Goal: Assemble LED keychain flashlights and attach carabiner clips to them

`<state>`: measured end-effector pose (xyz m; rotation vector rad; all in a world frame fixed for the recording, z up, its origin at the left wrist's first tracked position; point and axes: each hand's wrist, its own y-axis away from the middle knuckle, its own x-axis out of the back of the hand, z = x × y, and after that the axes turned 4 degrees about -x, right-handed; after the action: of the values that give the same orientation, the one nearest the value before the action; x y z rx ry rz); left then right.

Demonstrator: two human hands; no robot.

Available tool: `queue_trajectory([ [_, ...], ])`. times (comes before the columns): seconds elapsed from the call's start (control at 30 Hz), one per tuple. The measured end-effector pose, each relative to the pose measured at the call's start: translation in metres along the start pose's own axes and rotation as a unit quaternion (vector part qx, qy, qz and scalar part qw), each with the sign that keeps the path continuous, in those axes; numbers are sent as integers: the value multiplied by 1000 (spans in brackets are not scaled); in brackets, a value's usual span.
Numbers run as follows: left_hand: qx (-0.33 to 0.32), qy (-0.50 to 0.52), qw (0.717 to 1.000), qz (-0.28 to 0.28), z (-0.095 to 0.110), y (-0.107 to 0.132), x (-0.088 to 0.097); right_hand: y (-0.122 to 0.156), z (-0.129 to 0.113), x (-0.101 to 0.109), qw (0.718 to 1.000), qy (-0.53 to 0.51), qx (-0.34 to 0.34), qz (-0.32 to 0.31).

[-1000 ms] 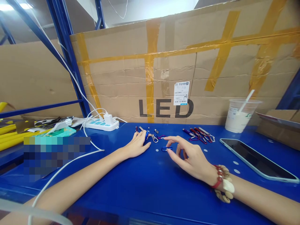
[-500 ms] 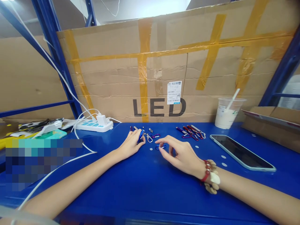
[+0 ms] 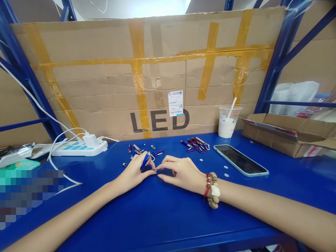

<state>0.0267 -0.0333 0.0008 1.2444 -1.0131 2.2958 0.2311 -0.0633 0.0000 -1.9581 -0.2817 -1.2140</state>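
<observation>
My left hand is closed around a small blue metal tube with a silvery end, held tilted. My right hand, with bead bracelets at the wrist, reaches to the left fingertips. Its thumb and index finger come close together at a tiny shiny piece, too small to name, by the left thumb. Just behind my left hand lie a purple carabiner, a dark purple tube, a silver tube and several small metal parts. Part of this pile is hidden by my left hand.
Several coloured tubes with carabiners lie at the back right. Near them are a phone, a drink cup with a straw and an open cardboard box. A power strip with white cables stands left, before a cardboard wall.
The view has swung to the right. My right hand has come over to my left hand, closing the gap between their fingertips. The blue tube stays in my left hand.
</observation>
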Motion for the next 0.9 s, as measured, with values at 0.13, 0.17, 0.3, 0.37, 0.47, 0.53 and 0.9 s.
queue_trajectory([
  [0.13, 8, 30, 999, -19, 2, -1, 2, -1, 2, -1, 1000, -3, 1, -23],
  [0.17, 9, 36, 999, -23, 2, -1, 2, -1, 2, -1, 1000, -6, -2, -26],
  [0.3, 23, 50, 998, -28, 4, -3, 2, -1, 3, -2, 999, -25, -14, -24],
  [0.37, 28, 62, 997, -25, 5, -4, 1, -2, 4, -3, 999, -31, -14, -20],
  [0.47, 27, 89, 995, -23, 6, -3, -1, -2, 5, -5, 999, -31, -13, -8],
  [0.53, 27, 101, 994, -22, 7, -2, -2, -2, 6, -6, 999, -32, -11, -3],
  [0.9, 66, 172, 982, -31, 5, -1, -3, -2, 7, -4, 999, -40, 1, -17],
])
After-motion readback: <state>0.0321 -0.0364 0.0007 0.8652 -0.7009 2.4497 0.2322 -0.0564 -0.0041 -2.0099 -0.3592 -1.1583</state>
